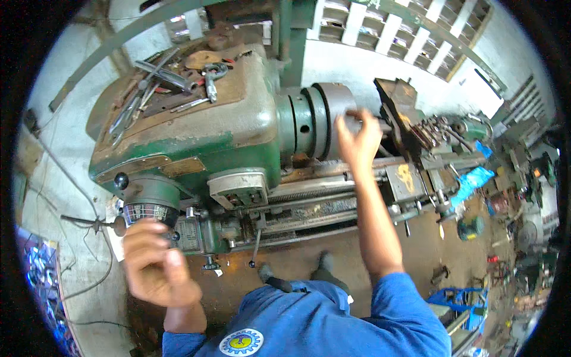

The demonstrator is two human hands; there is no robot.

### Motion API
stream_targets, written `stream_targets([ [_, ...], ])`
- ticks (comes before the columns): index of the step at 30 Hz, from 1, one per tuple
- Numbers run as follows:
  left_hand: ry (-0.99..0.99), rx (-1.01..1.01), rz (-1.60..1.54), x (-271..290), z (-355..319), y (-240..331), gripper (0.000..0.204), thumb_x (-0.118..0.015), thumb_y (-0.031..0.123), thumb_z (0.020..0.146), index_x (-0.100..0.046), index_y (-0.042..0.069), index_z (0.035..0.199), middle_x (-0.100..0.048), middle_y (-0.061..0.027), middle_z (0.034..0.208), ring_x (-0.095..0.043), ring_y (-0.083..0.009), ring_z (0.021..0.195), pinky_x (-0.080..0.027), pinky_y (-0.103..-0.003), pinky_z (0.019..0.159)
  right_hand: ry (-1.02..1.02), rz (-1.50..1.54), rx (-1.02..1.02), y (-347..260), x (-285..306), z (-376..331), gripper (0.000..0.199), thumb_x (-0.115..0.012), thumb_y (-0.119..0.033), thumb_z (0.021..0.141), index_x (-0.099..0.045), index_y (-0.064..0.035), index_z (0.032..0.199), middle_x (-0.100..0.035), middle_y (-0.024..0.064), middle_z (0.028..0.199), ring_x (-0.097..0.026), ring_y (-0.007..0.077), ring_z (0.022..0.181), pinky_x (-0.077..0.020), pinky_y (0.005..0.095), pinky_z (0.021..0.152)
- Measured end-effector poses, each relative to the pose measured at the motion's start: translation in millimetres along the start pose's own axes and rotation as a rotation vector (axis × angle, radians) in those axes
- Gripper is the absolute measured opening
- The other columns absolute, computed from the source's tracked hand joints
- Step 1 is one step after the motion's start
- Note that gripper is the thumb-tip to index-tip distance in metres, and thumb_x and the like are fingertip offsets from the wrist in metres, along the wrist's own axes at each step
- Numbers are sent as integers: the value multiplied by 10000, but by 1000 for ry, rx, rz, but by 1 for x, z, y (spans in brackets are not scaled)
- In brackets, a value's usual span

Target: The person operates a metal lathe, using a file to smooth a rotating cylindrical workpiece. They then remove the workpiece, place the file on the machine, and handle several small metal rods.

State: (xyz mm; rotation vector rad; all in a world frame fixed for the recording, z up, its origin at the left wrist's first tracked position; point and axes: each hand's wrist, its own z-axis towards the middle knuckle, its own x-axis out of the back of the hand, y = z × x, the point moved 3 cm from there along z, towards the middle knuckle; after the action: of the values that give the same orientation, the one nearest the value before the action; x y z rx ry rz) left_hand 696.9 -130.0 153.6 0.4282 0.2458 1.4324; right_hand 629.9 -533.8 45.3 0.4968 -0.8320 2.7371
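A large green metal lathe stands in front of me, its round chuck facing right. My right hand is raised at the chuck's front face, thumb and fingers curled toward each other. Whatever lies between those fingers is too small and blurred to name. At the lower left, my left hand hovers before the gear selector dial, its fingers bent and smeared by motion. A black ball-ended lever sticks out just above that dial. Whether the left hand touches any control cannot be seen.
On top of the headstock lie wrenches, a micrometer and other hand tools. The carriage with its tool post sits right of the chuck. A blue cloth hangs near the tailstock. A blue metal frame stands on the floor.
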Motion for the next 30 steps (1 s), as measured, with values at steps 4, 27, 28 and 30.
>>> stream_targets([
  [4, -190, 151, 3, -59, -20, 18, 174, -786, 38, 733, -613, 24, 745, -622, -123, 779, -644, -269, 774, -512, -378, 702, -307, -555, -3, 22, -88, 115, 789, -545, -723, 856, -714, -8, 1145, -691, 275, 1127, -642, 399, 1144, -459, 471, 1021],
  [27, -160, 411, 556, -73, 108, -45, 211, -750, 173, 850, -626, 3, 858, -665, -102, 755, -639, -177, 729, -495, -323, 705, -74, 131, 12, 52, -44, 1, 1000, -863, -368, 641, -434, 69, 1432, -587, 272, 1284, -548, 440, 1175, -420, 496, 1042],
  [28, -201, 419, 601, -65, 131, -66, 223, -739, 212, 857, -647, 19, 920, -702, -127, 799, -685, -219, 775, -516, -352, 737, -4, 171, 59, 58, -41, -17, 1009, -874, -344, 632, -421, 54, 1441, -570, 268, 1300, -544, 439, 1184, -410, 504, 1055],
  [30, -371, 442, 899, -52, 178, -118, 268, -720, 268, 866, -661, 63, 1028, -738, -138, 872, -714, -314, 859, -529, -427, 786, 38, 302, 51, 68, -41, -49, 1042, -891, -300, 620, -378, 36, 1462, -514, 259, 1359, -513, 437, 1232, -391, 512, 1077],
])
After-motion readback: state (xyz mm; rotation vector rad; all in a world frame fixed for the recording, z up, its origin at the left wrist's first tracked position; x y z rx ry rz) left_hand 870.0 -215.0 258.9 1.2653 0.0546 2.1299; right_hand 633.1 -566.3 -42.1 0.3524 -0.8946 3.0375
